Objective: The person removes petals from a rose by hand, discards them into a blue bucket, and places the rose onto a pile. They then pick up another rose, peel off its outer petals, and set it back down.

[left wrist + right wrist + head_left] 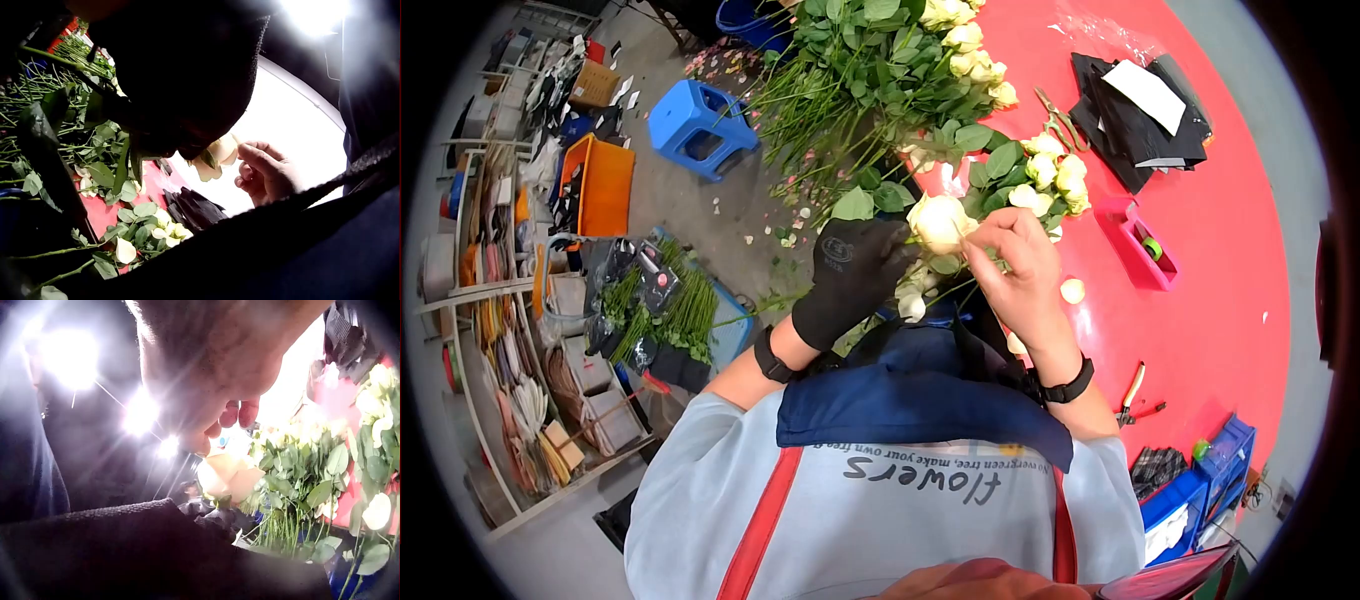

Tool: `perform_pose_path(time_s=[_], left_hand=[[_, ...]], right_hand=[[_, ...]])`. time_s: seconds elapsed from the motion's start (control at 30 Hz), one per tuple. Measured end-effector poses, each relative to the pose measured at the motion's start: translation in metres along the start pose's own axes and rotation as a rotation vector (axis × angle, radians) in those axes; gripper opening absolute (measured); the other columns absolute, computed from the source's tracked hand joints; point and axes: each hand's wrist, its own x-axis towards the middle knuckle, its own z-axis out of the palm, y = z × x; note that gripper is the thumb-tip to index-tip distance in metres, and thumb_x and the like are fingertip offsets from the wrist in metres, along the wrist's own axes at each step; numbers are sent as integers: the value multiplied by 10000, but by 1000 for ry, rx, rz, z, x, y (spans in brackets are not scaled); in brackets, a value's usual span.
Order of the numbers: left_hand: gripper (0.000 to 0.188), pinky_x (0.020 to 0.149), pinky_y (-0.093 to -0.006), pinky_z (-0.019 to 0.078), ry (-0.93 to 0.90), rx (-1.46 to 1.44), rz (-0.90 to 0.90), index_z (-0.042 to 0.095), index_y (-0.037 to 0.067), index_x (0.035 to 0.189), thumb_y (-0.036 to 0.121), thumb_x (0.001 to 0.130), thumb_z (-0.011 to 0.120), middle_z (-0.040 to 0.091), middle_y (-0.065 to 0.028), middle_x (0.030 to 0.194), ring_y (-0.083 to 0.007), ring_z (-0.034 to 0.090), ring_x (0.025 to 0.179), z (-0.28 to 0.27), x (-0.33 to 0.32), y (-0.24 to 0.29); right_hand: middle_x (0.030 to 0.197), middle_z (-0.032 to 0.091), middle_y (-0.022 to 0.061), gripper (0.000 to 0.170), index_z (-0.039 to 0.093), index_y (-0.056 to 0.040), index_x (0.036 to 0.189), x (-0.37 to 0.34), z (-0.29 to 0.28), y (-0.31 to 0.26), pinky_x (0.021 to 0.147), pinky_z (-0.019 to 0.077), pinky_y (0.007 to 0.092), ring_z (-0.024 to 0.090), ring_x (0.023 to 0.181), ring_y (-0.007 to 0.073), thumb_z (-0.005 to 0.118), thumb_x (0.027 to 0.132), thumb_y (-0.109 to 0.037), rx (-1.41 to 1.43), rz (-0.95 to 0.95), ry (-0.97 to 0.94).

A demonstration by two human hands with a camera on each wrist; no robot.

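In the head view, a cream rose (940,222) is held in front of the chest. The left hand (855,268), in a black glove, grips it just below the bloom. The bare right hand (1018,270) pinches at the bloom's edge with thumb and forefinger. The left wrist view shows the rose (219,156) between the dark glove (181,81) and the right fingertips (240,150). From the right wrist, the rose (230,476) appears beneath the right hand (212,369); the stem is mostly hidden.
A large pile of leafy roses (880,60) and a smaller bunch (1050,175) lie ahead on the red table (1220,290). Scissors (1060,122), black wrapping (1110,130), a pink tape dispenser (1142,245) and pruners (1135,395) are to the right. A blue stool (700,125) stands left.
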Motion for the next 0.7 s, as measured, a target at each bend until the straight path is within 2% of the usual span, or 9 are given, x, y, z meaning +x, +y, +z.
perform_pose_path(time_s=[0.1, 0.13, 0.23, 0.33, 0.43, 0.47, 0.57, 0.63, 0.7], left_hand=[[301, 632, -317, 474, 25, 45, 16, 633, 4, 1098, 78, 829, 743, 622, -98, 802, -203, 596, 710, -7, 3, 7], [298, 620, -325, 472, 30, 78, 25, 640, 7, 1084, 84, 818, 750, 621, -101, 783, -216, 599, 693, -11, 5, 13], [310, 597, -358, 461, 49, 145, 54, 650, 12, 1047, 122, 781, 765, 617, -116, 743, -252, 600, 659, -19, 7, 22], [270, 585, -371, 447, 52, 146, 123, 667, 23, 988, 145, 766, 761, 611, -127, 720, -253, 600, 647, -25, 7, 26], [195, 581, -366, 446, 10, 77, 19, 676, 26, 924, 136, 773, 730, 602, -148, 703, -253, 589, 628, -24, 4, 23], [173, 581, -357, 448, 0, 12, -16, 675, 26, 910, 134, 783, 722, 607, -134, 700, -235, 587, 623, -24, 3, 20], [137, 581, -329, 450, -30, -186, -147, 671, 22, 882, 138, 816, 701, 616, -87, 694, -174, 576, 615, -23, -2, 15], [150, 582, -309, 450, -52, -325, -278, 663, 14, 882, 154, 838, 696, 618, -47, 695, -127, 565, 619, -26, -2, 20], [175, 584, -290, 445, -42, -358, -313, 661, 8, 890, 171, 846, 707, 604, -17, 695, -96, 546, 631, -28, -1, 21]], right_hand=[[818, 636, 56, 117, 654, -36, 891, -8, 3, -4, 568, 454, 245, 575, 629, 128, 710, 790, -15, 213, 162, -100], [803, 647, 9, 125, 654, -31, 916, -13, 3, -1, 548, 427, 211, 529, 597, 62, 710, 805, -22, 275, 322, -159], [806, 637, -33, 134, 659, -24, 934, -12, 7, -1, 550, 408, 194, 502, 636, 17, 725, 818, -43, 553, 622, -147], [814, 639, -44, 135, 697, -11, 963, -12, 6, 0, 605, 423, 192, 520, 671, 25, 730, 851, -79, 624, 697, -278], [812, 642, -30, 121, 715, -4, 955, -9, 1, -8, 646, 439, 208, 541, 693, 46, 723, 867, -87, 662, 783, -313], [811, 643, -23, 117, 719, 0, 950, -8, 0, -10, 659, 445, 215, 549, 702, 55, 719, 873, -87, 661, 806, -314], [820, 645, 14, 109, 714, 19, 942, -11, 2, -8, 673, 453, 231, 565, 736, 80, 710, 874, -67, 563, 586, -268], [830, 644, 35, 111, 707, 33, 942, -12, -1, -9, 680, 454, 235, 572, 757, 96, 703, 876, -56, 549, 533, -221], [840, 645, 48, 110, 703, 41, 940, -14, -5, -8, 686, 455, 240, 576, 768, 106, 700, 876, -48, 523, 513, -174]])
